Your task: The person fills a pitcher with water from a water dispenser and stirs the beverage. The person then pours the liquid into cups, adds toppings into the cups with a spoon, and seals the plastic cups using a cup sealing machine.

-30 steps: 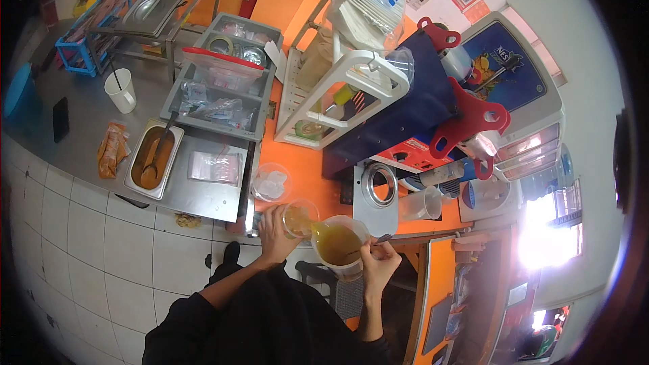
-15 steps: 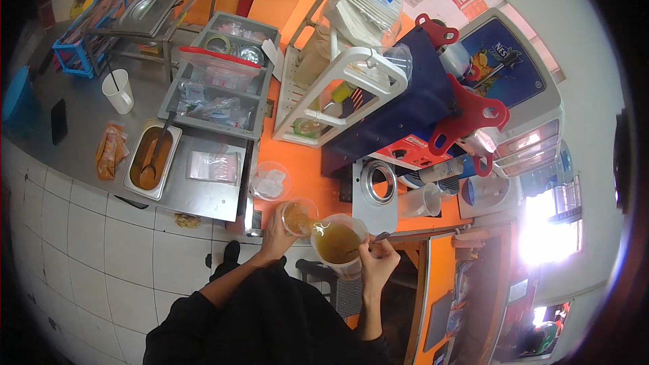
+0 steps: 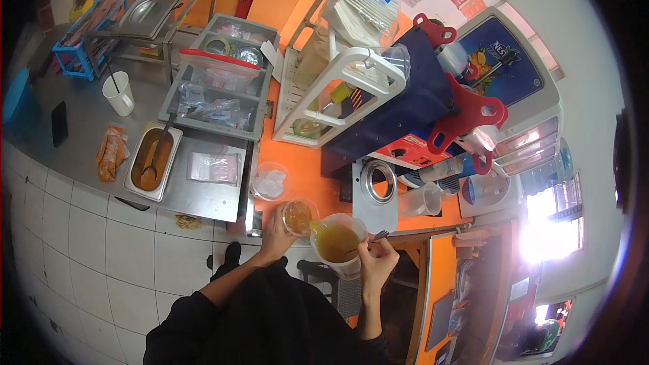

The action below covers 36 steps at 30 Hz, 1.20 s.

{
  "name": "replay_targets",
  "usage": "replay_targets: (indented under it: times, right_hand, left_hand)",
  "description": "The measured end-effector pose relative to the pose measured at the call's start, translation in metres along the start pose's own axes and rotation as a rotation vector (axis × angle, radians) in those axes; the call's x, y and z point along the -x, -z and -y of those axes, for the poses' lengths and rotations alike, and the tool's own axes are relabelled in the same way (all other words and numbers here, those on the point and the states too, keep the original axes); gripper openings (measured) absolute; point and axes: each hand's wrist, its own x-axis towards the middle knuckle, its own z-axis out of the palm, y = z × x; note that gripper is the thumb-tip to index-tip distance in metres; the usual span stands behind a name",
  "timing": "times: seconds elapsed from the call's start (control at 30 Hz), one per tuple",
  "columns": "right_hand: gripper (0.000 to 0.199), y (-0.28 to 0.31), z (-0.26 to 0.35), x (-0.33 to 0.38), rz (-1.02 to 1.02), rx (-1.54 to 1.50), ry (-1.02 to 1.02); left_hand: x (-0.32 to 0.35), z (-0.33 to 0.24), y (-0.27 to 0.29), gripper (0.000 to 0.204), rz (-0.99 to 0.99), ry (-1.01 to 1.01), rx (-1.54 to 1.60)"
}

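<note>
My left hand [image 3: 274,235] is closed round a clear plastic cup [image 3: 297,217] that holds amber liquid and what look like ice pieces. Against the cup's right side, a translucent pitcher [image 3: 348,269] tilts its spout over the rim. Yellow-amber liquid [image 3: 337,243] fills much of the pitcher and reaches into the spout. My right hand [image 3: 377,261] grips the pitcher at its right side, by the handle, which the fingers mostly hide. A dark utensil [image 3: 381,234] sticks out past those fingers, its other end in the liquid. Just beyond the cup, a clear tub of ice [image 3: 271,181] stands on the orange counter.
Left, a steel table [image 3: 81,136] bears a sauce pan with a ladle [image 3: 153,159], an orange-filled bag [image 3: 111,153], a white mug [image 3: 118,93] and a grey divided tray [image 3: 220,81]. Ahead are a white rack [image 3: 343,98] and a blue-red machine [image 3: 399,111]. An empty-looking pitcher [image 3: 420,199] stands right.
Both hands stay nearly in place, cup and pitcher still rim to spout. The bright glint at the spout has gone, and yellow liquid shows there now.
</note>
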Motion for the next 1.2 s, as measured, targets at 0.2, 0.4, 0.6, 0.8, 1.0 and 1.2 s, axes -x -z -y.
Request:
replay_targets:
  times: [0.2,0.4,0.6,0.8,1.0,1.2]
  right_hand:
    - [0.007,-0.001,-0.01,-0.001,-0.005,0.063,0.111]
    - [0.008,-0.003,-0.013,-0.002,0.0,0.06,0.115]
    - [0.008,-0.006,-0.012,0.0,-0.003,0.056,0.106]
    - [0.008,-0.009,-0.01,0.002,-0.002,0.009,0.117]
    - [0.005,0.001,-0.024,0.001,0.019,-0.066,0.049]
    - [0.012,0.03,-0.04,-0.005,0.045,-0.538,-0.123]
  left_hand:
    - [0.001,0.002,-0.002,0.087,-0.01,-0.026,-0.023]
    - [0.001,0.003,-0.001,0.087,0.009,-0.015,-0.015]
    - [0.001,0.003,0.0,0.087,0.011,0.006,-0.018]
    - [0.002,0.006,0.006,0.091,0.044,0.024,0.024]
    - [0.022,0.003,0.031,0.089,0.074,-0.051,-0.064]
    - [0.038,-0.005,0.081,0.065,0.035,-0.048,0.035]
